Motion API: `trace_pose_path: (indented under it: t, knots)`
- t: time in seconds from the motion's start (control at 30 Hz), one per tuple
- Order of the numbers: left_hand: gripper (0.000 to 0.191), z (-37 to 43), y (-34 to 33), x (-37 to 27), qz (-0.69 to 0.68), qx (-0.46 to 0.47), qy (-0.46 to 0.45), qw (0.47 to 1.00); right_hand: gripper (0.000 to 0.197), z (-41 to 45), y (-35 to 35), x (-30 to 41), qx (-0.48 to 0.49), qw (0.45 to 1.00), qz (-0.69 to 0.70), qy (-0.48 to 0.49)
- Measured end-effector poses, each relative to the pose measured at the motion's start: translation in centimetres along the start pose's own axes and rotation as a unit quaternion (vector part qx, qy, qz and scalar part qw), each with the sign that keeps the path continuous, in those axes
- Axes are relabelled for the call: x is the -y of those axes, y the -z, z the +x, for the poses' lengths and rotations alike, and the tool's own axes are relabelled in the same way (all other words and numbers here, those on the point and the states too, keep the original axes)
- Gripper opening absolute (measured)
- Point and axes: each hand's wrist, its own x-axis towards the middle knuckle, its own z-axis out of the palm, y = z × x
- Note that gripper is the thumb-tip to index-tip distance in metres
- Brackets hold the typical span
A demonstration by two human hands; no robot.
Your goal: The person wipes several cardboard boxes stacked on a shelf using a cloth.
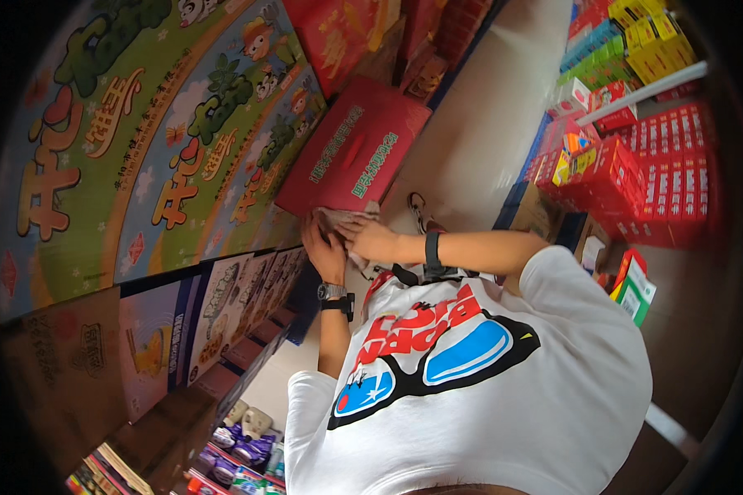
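A red cardboard box [354, 145] with green printed writing and a slot-like handle on top stands in front of me. At its near edge lies a crumpled, pale pinkish-beige cloth [345, 218]. My right hand [371, 240] is on the cloth, fingers bent over it, and a fold hangs below the palm. Close on its left, my left hand [323, 246] touches the box's near corner beside the cloth. Its fingertips are partly hidden, so its grip is unclear. A metal watch [331, 291] and a black band circle the left wrist; another black band [432, 249] is on the right wrist.
Large printed cartons [173, 154] are stacked along the left. More red packaging [340, 37] stands behind the box. Across the tiled floor [477, 142], red cartons [669, 179] and small coloured boxes [647, 37] fill the right side. Purple packages [254, 448] sit at lower left.
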Motion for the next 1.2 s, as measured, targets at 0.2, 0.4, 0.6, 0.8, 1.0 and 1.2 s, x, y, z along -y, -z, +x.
trace_pose_path:
  t: [0.2, 0.4, 0.6, 0.8, 1.0, 1.2]
  knots:
    - [0.062, -0.2, -1.6, -1.5, 0.014, -0.063, 0.02, 0.998, 0.068, -4.9, 6.2, -15.5, -0.067, 0.997, 0.048, 0.004]
    - [0.061, 0.0, -3.0, -3.7, 0.093, -0.097, 0.093, 0.987, 0.053, -12.3, 10.6, -43.9, 0.098, 0.92, 0.079, -0.372]
    - [0.057, 1.3, 3.8, -3.9, 0.146, -0.24, 0.094, 0.955, 0.027, -13.2, 15.0, -50.1, -0.06, 0.714, 0.546, -0.434]
    - [0.052, 6.5, 21.8, -10.1, 0.288, -0.533, 0.06, 0.794, 0.023, -4.9, 31.2, -41.7, -0.193, 0.659, 0.674, -0.271]
    - [0.059, 13.7, 31.8, -20.8, 0.355, -0.592, -0.092, 0.718, 0.026, 3.9, 42.3, -33.1, -0.328, 0.7, 0.609, -0.178]
    - [0.065, 17.6, 39.0, -24.4, 0.39, -0.588, -0.161, 0.69, 0.026, 11.5, 52.8, -28.8, -0.617, 0.667, 0.411, 0.071]
